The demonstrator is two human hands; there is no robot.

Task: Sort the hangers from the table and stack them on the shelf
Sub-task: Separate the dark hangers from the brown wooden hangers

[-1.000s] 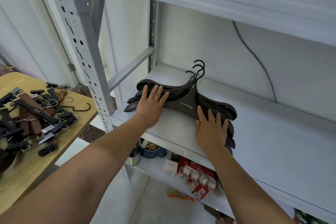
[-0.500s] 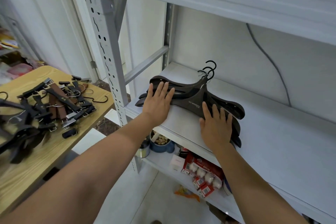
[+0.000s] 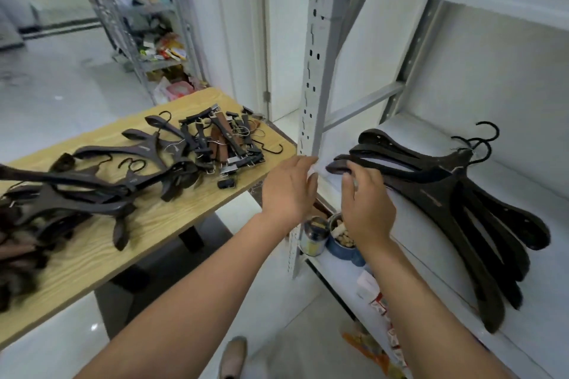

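**Position of the work.** A stack of dark coat hangers (image 3: 437, 181) lies flat on the white shelf (image 3: 538, 191), with the hooks (image 3: 480, 144) turned toward the back wall. The unsorted remainder lies on the wooden table (image 3: 172, 224): a loose pile of coat hangers (image 3: 101, 191) at the near end and a cluster of clip hangers (image 3: 221, 144) at the far end.

**Hands.** The left hand (image 3: 288, 191) is held in the air between table edge and shelf, fingers loosely extended, and nothing is held in it. The fingers of the right hand (image 3: 368, 209) are bent, with the tips at the end of the nearest stacked arm. Whether that arm is pinched or only approached cannot be told, because the picture is blurred there.

**Handling.** The coat hangers are judged to be rigid, fairly light and smooth. Each is best taken at the neck below the hook, or by both arms at once. The hooks and clips in the pile are interlocked, so snagging is to be expected. Hangers should be lifted singly.

**Obstructions.** The perforated steel upright (image 3: 314, 71) stands directly between table and shelf and must be passed around. A tin (image 3: 312, 235), a blue bowl (image 3: 341, 243) and red-and-white packets (image 3: 378, 301) occupy the lower shelf. A loose black clip (image 3: 226, 184) lies near the table edge.
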